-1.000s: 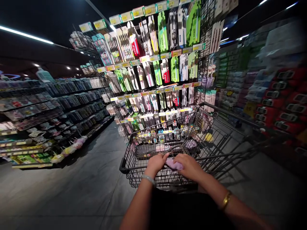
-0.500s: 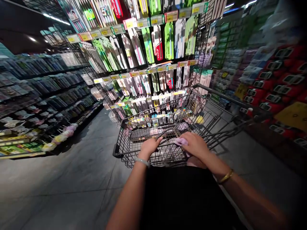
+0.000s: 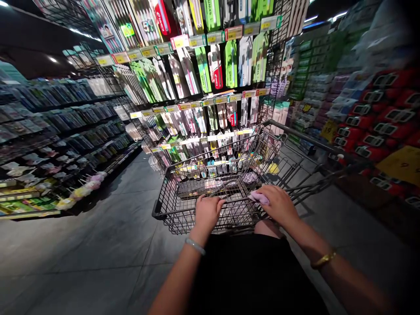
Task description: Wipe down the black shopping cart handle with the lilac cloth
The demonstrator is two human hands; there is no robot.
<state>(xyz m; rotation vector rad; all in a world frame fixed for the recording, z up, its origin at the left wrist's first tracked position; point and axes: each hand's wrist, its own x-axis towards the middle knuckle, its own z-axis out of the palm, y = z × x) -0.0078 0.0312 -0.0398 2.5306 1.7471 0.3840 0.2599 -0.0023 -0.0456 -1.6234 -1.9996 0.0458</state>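
A dark wire shopping cart [image 3: 159,215] stands sideways before me, its near rim crossing under both hands. My left hand [image 3: 208,213] is curled over that rim, thumb to the right, with a pale bangle at the wrist. Farther right along the rim, my right hand [image 3: 279,204] is closed around a crumpled lilac cloth [image 3: 260,197], which lies against the rim. Part of the cloth is hidden under the fingers. A gold bracelet circles the right wrist. Inside the basket, only wire mesh and its folded panel can be made out clearly.
A rack of packaged toothbrushes [image 3: 203,70] rises just beyond the cart. The cart's handle [image 3: 308,138] extends to the right. Stacked red packs [image 3: 367,122] line the right side, and stocked shelves [image 3: 65,118] the left, across grey floor [image 3: 108,245].
My right hand has slid a little rightward along the rim with the lilac cloth. My left hand has shifted slightly and grips the rim with fingers more curled. The view has tilted up slightly.
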